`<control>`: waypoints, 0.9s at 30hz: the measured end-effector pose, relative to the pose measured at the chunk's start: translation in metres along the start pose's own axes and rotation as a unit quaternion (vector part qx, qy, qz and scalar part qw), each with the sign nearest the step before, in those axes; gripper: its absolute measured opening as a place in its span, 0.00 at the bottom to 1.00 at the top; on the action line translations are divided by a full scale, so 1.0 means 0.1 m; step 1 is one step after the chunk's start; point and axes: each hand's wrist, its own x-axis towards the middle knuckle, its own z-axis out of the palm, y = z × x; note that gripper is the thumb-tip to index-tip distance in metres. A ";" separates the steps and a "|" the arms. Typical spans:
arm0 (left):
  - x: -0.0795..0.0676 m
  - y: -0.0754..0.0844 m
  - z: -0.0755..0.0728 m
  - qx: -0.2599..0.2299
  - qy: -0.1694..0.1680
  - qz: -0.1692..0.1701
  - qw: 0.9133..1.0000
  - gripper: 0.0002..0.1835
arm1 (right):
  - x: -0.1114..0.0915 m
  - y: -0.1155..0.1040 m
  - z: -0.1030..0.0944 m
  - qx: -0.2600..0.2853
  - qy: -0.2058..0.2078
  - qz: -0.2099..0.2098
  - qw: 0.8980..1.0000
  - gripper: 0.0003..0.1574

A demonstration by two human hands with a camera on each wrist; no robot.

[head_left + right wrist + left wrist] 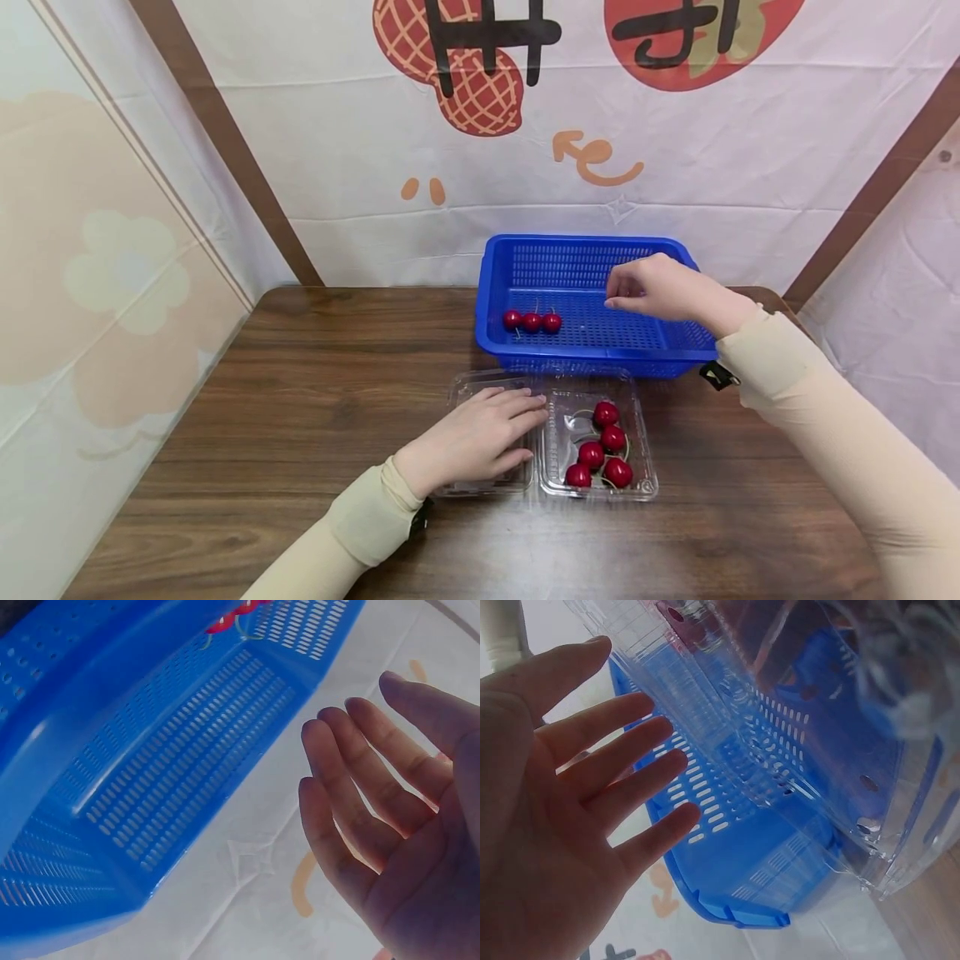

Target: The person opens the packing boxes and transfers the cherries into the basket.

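Observation:
My left hand (pixel 480 437) lies over the lid half (pixel 468 387) of a clear plastic clamshell box, its fingers straight and reaching to the hinge side. The box's other half (pixel 649 479) lies beside it to the right and holds several red cherries (pixel 591 455) with green stems. Above the right part of a blue plastic basket (pixel 585 355) is my right hand (pixel 663 287), its fingers loosely bent and nothing in them. Three cherries (pixel 532 322) sit in a row at the left of the basket. The right wrist view shows the right hand's palm (pixel 420 892) bare.
A brown wooden table (pixel 322 417) bears the box and the basket. Behind its back edge hangs a white printed cloth (pixel 337 150), close to the basket's far side. A pale panel (pixel 112 275) stands along the left.

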 end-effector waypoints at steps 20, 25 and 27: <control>0.01 -0.01 -0.02 -0.001 -0.002 0.002 1.000 0.27 | -0.37 -0.26 0.13 0.020 0.060 -0.067 0.996 0.05; 0.01 -0.01 -0.02 -0.001 -0.002 0.003 1.000 0.27 | -0.45 -0.27 0.19 0.022 0.064 -0.071 0.995 0.03; 0.01 -0.01 -0.02 -0.003 -0.002 0.002 1.000 0.27 | -0.47 -0.27 0.22 0.021 0.067 -0.074 0.995 0.02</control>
